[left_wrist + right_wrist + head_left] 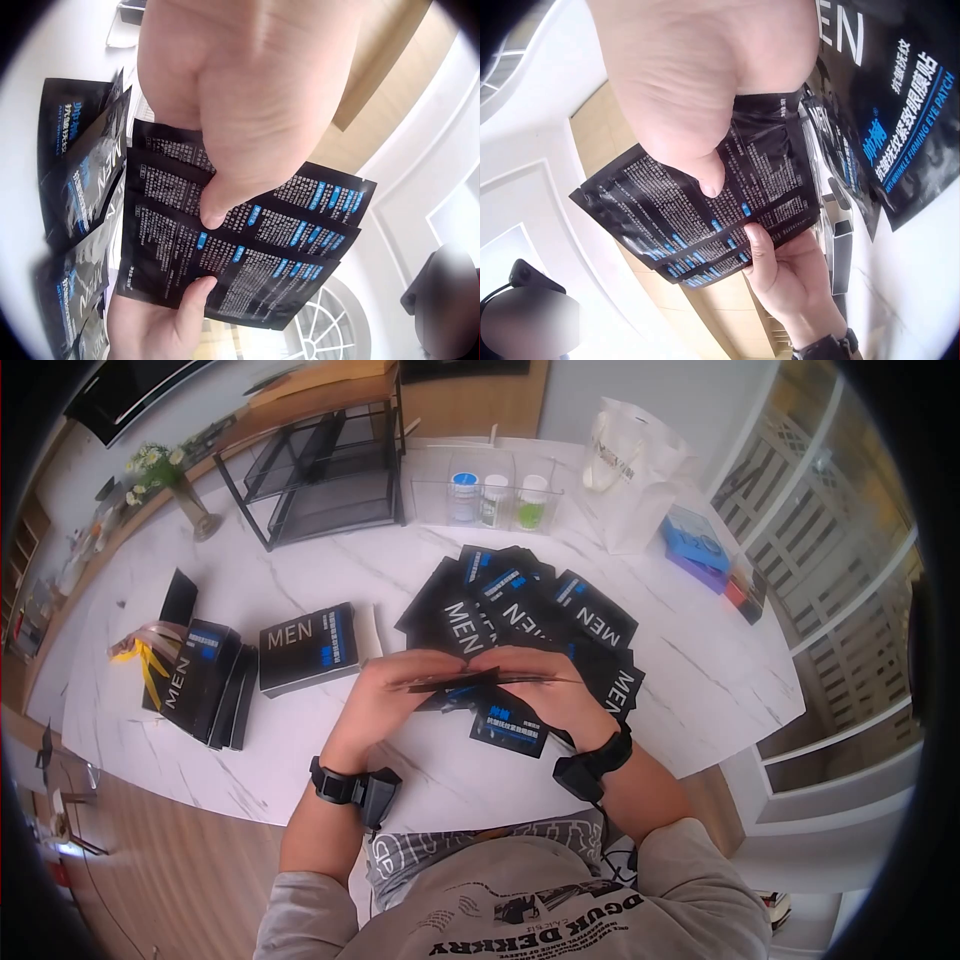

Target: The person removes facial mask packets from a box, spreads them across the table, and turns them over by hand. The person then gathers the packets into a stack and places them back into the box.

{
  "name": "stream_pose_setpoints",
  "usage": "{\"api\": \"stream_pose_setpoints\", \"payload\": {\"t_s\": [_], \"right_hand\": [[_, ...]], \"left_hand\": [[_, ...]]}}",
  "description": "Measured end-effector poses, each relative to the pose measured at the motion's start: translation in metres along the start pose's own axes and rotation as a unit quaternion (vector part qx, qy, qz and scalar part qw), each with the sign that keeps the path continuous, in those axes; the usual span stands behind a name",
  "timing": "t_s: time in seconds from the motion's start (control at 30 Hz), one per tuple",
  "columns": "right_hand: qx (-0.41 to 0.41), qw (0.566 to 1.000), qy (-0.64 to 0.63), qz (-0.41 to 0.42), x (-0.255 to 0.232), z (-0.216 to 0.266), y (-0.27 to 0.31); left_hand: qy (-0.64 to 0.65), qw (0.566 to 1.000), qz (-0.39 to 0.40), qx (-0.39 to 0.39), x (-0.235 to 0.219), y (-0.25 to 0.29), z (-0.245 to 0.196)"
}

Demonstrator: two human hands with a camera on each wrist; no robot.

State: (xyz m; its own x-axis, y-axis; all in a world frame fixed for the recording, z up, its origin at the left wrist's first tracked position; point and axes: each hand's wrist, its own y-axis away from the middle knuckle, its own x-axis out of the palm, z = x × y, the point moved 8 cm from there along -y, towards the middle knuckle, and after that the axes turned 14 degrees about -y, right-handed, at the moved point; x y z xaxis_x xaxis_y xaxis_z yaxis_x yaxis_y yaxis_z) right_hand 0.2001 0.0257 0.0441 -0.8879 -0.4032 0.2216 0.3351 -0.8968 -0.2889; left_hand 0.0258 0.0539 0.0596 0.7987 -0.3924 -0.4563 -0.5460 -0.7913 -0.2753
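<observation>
White tabletop [700, 700], grey-veined like marble; wood-topped rack [310, 410] with black frame and clear-walled organiser [430, 505] toward the far side. Specimens in hand: three flat black sachets [259, 281], overlapped in a stepped fan and raised above the near part of the table. Film glossy, faintly creased; dense pale print, small blue label blocks. Left hand [385, 690] and right hand [555, 695] both pinch the fan, thumbs flat on the printed faces. Just beyond: loose, overlapping pile of sachets [520, 600], shiny, square-cornered, white "MEN" lettering. To the left: boxy black carton [300, 650], rigid, sharp-edged. Farther left: black packages [190, 685], grouped closely, tilted.
</observation>
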Motion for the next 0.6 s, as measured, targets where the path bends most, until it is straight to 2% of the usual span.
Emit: {"api": "stream_pose_setpoints", "payload": {"t_s": [0.13,0.43,0.6], "right_hand": [[-0.024,0.999,0.034,0.015,-0.001,0.001,0.000],[-0.018,0.997,0.074,-0.002,-0.007,-0.004,0.000],[-0.002,0.996,0.080,-0.027,-0.010,-0.009,0.002]], "left_hand": [[0.013,1.000,-0.004,-0.008,0.001,0.000,0.004],[0.066,0.997,-0.004,-0.035,0.004,0.001,0.006],[0.053,0.998,-0.007,-0.038,0.002,0.002,0.005]]}}
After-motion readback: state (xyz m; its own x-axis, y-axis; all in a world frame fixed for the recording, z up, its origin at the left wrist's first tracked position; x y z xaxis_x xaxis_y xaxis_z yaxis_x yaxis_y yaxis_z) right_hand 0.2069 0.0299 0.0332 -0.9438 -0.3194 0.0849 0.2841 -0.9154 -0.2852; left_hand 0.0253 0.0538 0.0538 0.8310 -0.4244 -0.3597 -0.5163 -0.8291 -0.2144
